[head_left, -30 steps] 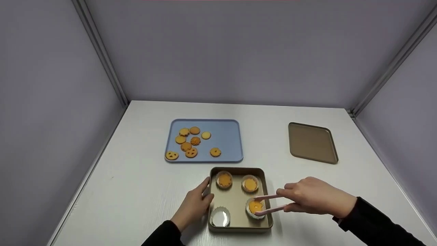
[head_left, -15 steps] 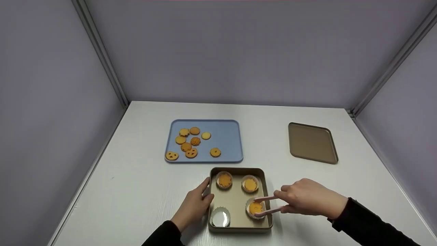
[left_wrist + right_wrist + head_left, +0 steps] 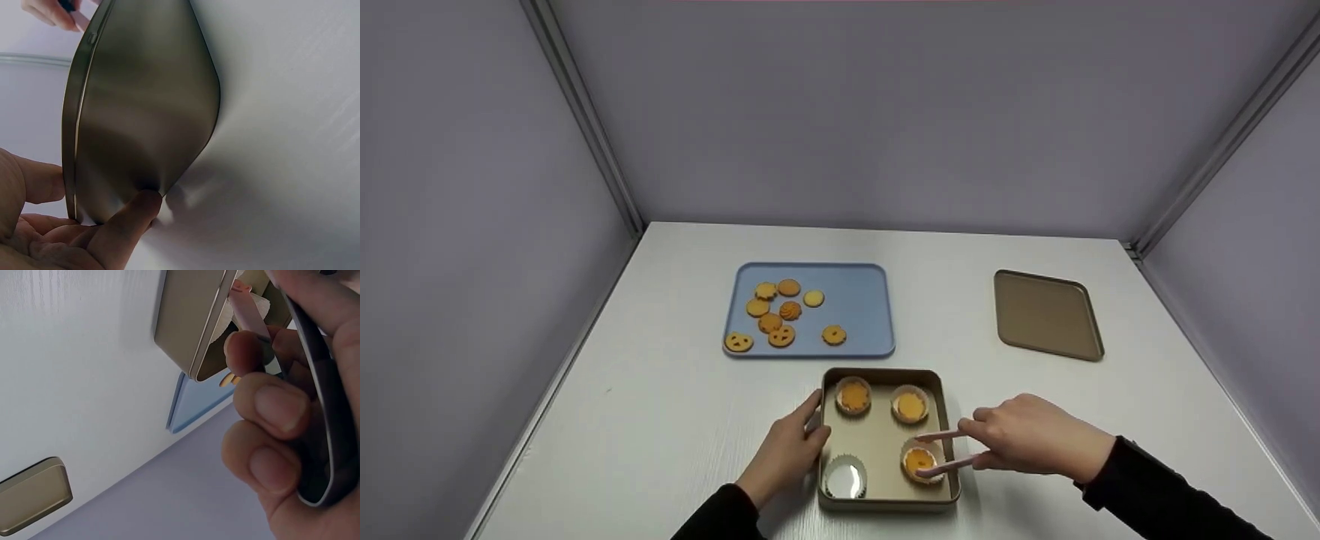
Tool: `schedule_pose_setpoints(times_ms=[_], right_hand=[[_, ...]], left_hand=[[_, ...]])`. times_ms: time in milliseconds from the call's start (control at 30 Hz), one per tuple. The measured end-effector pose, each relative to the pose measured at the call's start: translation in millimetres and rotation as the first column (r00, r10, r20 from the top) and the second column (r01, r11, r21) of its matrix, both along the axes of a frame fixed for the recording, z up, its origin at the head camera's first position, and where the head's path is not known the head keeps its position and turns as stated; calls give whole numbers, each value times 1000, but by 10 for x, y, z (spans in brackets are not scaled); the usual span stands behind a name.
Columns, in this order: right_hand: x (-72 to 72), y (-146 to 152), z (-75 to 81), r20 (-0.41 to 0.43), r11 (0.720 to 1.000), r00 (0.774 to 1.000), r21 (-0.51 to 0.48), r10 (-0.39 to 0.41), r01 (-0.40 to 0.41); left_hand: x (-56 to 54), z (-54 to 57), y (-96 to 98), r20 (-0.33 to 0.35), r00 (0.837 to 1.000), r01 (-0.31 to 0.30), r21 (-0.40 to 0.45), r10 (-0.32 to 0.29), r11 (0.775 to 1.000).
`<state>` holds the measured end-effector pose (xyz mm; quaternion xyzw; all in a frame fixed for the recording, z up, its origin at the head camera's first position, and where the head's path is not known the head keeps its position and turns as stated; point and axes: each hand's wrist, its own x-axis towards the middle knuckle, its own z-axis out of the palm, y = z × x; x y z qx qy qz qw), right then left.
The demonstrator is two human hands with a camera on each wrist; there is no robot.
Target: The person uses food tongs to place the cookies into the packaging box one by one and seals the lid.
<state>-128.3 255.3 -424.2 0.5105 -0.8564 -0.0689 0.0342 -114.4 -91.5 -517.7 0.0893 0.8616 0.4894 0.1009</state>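
A gold metal tin stands at the table's near middle. My left hand grips its left wall; in the left wrist view the thumb meets the rim and a finger presses the outer side. My right hand holds tongs with pink arms and, in the right wrist view, a dark bent handle. Their tips are spread over the near-right paper cup, where an orange flower-shaped cookie lies. Two more cups at the back hold cookies. The near-left cup holds no cookie.
Behind the tin lies a blue tray with several cookies, mostly on its left half. A flat gold lid-like tray lies at the back right. Grey panels enclose the table at the back and sides.
My right hand and the tongs have shifted slightly left. The cookie in the near-right cup sits a little nearer to me, now apart from the upper tong tip. The left hand stays put.
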Motion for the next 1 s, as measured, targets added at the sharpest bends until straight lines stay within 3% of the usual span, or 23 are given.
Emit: schedule_pose_setpoints(times_ms=[433,667,1000], right_hand=[[0,30,28,59,1000,998,-8,-4,4],[-20,37,126,101,998,995,-53,-11,16],[-124,50,326,44,982,999,-189,-2,11]], left_hand=[[11,20,-1,7,1000,1,11,-1,1000],[9,13,2,0,1000,4,8,-4,1000],[6,9,-1,-7,1000,6,1,-6,1000]])
